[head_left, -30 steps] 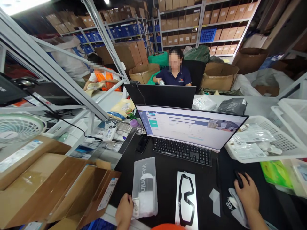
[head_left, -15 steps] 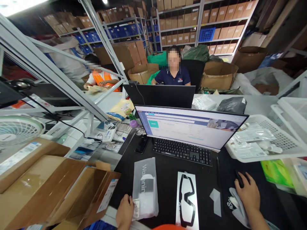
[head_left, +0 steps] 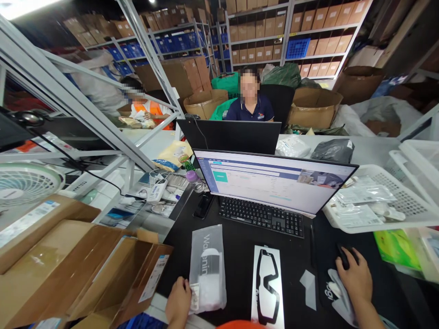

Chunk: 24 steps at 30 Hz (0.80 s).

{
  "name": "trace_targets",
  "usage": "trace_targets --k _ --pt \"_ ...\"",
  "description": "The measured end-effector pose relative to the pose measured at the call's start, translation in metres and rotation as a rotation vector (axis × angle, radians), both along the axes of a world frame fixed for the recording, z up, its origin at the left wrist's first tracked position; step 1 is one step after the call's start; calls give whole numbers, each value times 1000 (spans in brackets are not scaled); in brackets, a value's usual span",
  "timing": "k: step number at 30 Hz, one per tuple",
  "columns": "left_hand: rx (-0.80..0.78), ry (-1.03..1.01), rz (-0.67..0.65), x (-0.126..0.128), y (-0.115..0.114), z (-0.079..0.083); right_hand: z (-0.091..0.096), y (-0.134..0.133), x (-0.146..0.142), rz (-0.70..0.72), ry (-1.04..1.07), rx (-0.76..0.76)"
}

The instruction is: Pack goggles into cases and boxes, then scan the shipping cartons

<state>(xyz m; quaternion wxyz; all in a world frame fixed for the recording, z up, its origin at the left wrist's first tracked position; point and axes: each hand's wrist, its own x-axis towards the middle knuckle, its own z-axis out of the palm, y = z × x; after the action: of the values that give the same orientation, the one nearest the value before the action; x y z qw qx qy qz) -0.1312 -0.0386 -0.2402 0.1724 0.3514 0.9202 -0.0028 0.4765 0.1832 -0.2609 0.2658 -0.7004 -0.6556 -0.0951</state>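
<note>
In the lower right of the frame, a person's right hand (head_left: 356, 276) curls over a black computer mouse (head_left: 343, 257), grasping it. The left hand (head_left: 179, 301), bottom left of center, is at the lower left edge of a frosted plastic bag (head_left: 210, 274); whether its grip is closed, I cannot tell. The bag lies on a black counter (head_left: 237, 269), bottom center, left of a white card (head_left: 255, 260) with a black glasses shape. A keyboard (head_left: 260, 217) and lit monitor (head_left: 254, 180) sit mid-frame.

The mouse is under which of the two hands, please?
The right hand is on the black mouse; the left hand is by the translucent bag.
</note>
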Motion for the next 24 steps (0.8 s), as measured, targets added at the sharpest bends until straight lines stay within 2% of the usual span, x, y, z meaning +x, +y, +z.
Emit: trace_targets --k 24 --pt "-4 -14 -5 1 2 5 -4 1 2 -17 -8 -1"
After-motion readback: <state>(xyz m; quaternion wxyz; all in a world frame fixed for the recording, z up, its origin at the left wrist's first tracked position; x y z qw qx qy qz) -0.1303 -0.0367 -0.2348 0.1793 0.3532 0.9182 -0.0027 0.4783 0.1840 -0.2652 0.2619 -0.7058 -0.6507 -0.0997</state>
